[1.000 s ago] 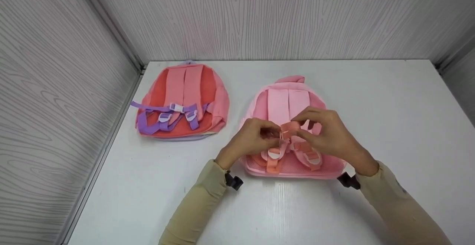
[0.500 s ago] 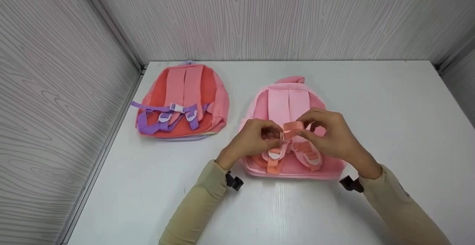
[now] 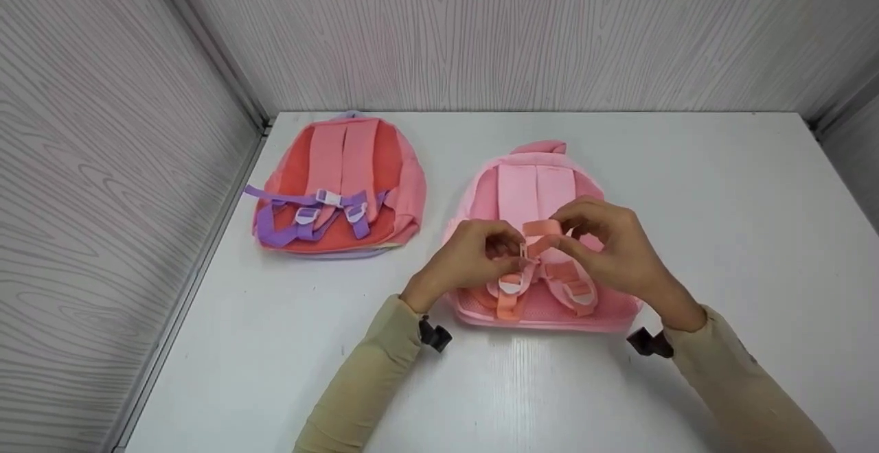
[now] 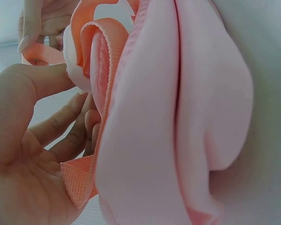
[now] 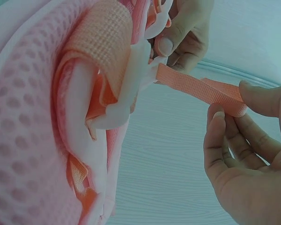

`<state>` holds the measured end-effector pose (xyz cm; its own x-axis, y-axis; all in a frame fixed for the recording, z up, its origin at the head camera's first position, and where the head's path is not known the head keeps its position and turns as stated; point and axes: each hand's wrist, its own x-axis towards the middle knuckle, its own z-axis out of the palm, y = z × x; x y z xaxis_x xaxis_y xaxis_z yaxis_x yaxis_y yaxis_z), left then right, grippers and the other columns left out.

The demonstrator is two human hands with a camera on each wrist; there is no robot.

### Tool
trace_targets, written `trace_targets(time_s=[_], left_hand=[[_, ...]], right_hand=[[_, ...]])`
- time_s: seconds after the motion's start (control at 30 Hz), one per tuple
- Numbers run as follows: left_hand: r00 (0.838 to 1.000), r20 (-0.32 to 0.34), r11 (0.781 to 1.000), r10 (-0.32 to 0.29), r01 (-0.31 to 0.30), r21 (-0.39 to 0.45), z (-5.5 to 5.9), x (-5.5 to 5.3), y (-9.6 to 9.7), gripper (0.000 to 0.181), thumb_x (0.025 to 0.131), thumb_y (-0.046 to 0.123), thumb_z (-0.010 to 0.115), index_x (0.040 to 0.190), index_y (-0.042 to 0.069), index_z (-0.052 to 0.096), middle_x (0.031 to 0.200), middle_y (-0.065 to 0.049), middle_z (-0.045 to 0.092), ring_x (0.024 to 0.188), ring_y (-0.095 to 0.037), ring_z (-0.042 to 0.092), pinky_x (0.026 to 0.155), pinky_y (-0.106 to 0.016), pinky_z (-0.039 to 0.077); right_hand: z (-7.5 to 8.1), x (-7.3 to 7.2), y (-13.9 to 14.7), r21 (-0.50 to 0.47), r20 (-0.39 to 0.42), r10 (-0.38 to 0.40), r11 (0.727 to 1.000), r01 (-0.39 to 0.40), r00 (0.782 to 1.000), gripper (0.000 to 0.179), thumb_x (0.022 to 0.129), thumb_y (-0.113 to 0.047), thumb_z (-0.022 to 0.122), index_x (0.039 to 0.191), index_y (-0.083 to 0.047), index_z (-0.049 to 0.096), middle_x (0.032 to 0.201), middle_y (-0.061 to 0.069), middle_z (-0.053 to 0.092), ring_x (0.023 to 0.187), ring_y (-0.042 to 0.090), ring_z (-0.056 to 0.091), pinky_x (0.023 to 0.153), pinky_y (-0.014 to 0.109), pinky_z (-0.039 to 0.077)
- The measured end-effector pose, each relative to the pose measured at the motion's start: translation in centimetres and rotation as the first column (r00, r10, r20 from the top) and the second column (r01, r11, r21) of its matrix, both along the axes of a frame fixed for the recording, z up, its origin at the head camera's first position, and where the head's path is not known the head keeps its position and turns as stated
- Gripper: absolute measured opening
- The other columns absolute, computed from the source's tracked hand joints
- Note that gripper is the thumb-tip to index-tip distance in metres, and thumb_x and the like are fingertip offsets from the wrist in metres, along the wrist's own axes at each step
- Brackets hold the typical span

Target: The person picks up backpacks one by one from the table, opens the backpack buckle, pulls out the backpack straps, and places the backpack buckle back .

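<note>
A light pink backpack point(image 3: 516, 195) lies back side up, its shoulder straps facing me. Between thumb and fingers, my left hand point(image 3: 470, 257) pinches a pale buckle point(image 3: 524, 250) above those straps. My right hand point(image 3: 611, 244) pinches an orange webbing strap point(image 5: 192, 89), which is folded back on itself and runs to the buckle. The right wrist view shows the strap stretched between both hands. A white strap adjuster point(image 5: 126, 93) hangs nearer that camera. In the left wrist view, the left fingers point(image 4: 51, 82) are partly hidden behind orange webbing and pink padding.
To the left lies a coral backpack point(image 3: 326, 165) with purple straps point(image 3: 281, 235) and white buckles, also back side up. Both bags rest on a white table point(image 3: 275, 343). Wood-grain panels point(image 3: 481, 34) stand behind and on the left side.
My right hand has shifted slightly right, drawing the folded orange strap out from the buckle so more of it shows. The left hand keeps its place and its hold on the buckle.
</note>
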<state>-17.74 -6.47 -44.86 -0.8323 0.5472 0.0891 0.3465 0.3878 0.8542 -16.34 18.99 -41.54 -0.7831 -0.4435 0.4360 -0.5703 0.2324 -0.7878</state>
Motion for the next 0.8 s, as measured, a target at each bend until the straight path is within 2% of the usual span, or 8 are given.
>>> trace_targets(time_s=[0.2,0.3,0.53,0.8], left_hand=[[1.000,0.009,1.000,0.008,-0.007,-0.009,-0.2,0.0,0.1,0.023,0.094,0.024,0.085,0.111,0.012,0.076,0.093,0.002,0.070,0.082,-0.010,0.062,0.074,-0.022,0.052],[1.000,0.002,1.000,0.009,-0.009,-0.010,-0.2,0.0,0.1,0.022,0.094,0.025,0.085,0.111,0.013,0.076,0.092,0.003,0.069,0.081,-0.009,0.061,0.073,-0.021,0.051],[1.000,-0.008,1.000,0.001,-0.001,0.002,-0.2,0.0,0.0,0.022,0.094,0.022,0.084,0.111,0.012,0.076,0.093,0.002,0.069,0.082,-0.010,0.061,0.074,-0.022,0.052],[1.000,-0.004,1.000,0.005,-0.005,-0.018,-0.1,0.1,0.0,0.024,0.094,0.025,0.084,0.113,0.012,0.077,0.095,0.001,0.070,0.084,-0.011,0.061,0.075,-0.022,0.052]], right_hand=[[-0.2,0.0,-0.3,-0.100,0.006,0.040,0.994,-0.039,0.999,0.024,0.091,0.013,0.076,0.112,0.001,0.074,0.100,0.015,0.069,0.088,0.018,0.066,0.081,0.023,0.058],[-0.1,0.0,-0.1,-0.107,0.010,0.042,0.993,-0.041,0.999,0.023,0.091,0.014,0.075,0.110,0.002,0.073,0.100,0.015,0.069,0.090,0.018,0.066,0.082,0.023,0.058],[0.2,0.1,0.9,-0.112,0.055,0.025,0.994,-0.019,0.998,0.017,0.091,0.013,0.075,0.101,0.002,0.070,0.100,0.012,0.069,0.083,0.017,0.062,0.074,0.022,0.054],[0.5,0.8,2.4,-0.150,0.115,-0.013,0.988,0.030,0.993,0.030,0.091,0.018,0.071,0.118,0.006,0.073,0.101,0.014,0.070,0.082,0.018,0.067,0.077,0.021,0.060]])
